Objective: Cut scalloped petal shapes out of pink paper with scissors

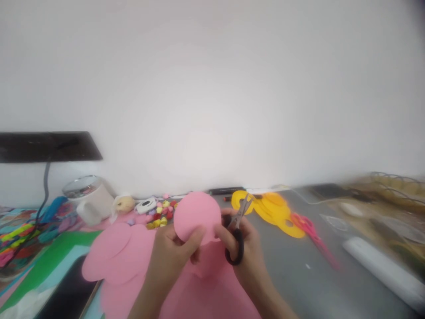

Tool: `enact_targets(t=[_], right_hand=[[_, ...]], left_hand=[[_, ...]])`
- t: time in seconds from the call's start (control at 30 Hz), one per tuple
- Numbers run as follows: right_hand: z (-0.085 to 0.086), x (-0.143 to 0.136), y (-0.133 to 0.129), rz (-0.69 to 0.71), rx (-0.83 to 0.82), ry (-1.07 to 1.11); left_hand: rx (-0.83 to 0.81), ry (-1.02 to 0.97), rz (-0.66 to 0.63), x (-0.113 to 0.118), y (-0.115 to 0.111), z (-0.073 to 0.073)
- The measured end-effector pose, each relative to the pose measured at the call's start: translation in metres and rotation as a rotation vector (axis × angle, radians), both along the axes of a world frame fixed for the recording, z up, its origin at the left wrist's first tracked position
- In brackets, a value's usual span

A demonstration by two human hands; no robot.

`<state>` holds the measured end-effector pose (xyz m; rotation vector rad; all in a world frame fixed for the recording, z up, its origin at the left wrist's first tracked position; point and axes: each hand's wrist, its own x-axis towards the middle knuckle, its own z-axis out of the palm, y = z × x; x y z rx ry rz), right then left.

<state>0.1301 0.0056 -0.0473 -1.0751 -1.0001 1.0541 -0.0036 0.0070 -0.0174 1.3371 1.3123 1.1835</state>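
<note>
A pink paper disc [197,215] is held up in front of me, its face toward the camera. My left hand [172,252] pinches its lower left edge, thumb on the front. At the lower right edge, the thumb and fingers of my right hand [247,250] also touch the disc. Hooked in that same hand is a pair of scissors [238,223] with black handles, blades pointing up and slightly parted, away from the paper. Below both hands lies more pink paper [207,294]. Overlapping pink discs [114,254] lie left of my left wrist.
Yellow rings [270,210] and pink-handled scissors [310,230] lie to the right on the grey table [292,274]. Further right is a white bar-shaped object [381,268]. At left are a white mug [94,201], small coloured pieces [162,215], a dark phone-like slab [68,290] and green sheets [55,248].
</note>
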Motion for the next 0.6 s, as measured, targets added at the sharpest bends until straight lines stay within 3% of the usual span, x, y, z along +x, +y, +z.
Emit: enact_targets(t=[0.2, 0.43, 0.6], right_hand=[[0.0038, -0.0024, -0.001, 0.152, 0.023, -0.079], [0.0004, 0.002, 0.0024, 0.008, -0.031, -0.006], [0.0031, -0.0009, 0.0006, 0.108, -0.039, -0.065]], left_hand=[[0.04, -0.03, 0.11, -0.0001, 0.0009, 0.0018], [0.078, 0.045, 0.076, -0.001, 0.0014, 0.0004], [0.079, 0.008, 0.157, -0.0005, 0.0014, 0.0004]])
